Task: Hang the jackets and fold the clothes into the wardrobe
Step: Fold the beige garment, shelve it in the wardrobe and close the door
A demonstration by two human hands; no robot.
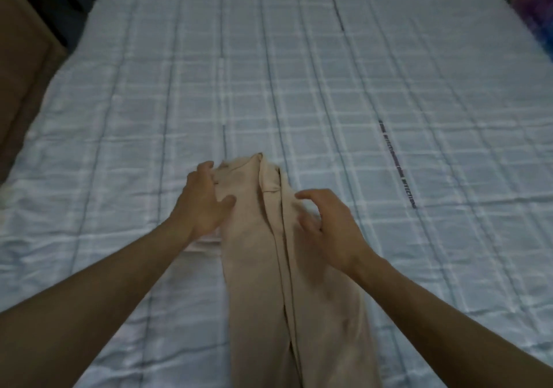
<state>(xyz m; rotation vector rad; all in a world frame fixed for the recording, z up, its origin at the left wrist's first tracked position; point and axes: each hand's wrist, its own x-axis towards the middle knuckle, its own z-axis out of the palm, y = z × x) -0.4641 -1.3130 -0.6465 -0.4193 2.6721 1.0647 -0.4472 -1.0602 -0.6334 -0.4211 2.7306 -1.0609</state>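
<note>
Garment lengthwise on bed, narrow end farthest

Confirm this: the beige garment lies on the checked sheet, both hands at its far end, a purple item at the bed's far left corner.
Not quite. The purple item is at the far right corner, not the left; the head view shows it. The rest holds: the garment lies on the sheet, left hand and right hand at its far end.
</note>
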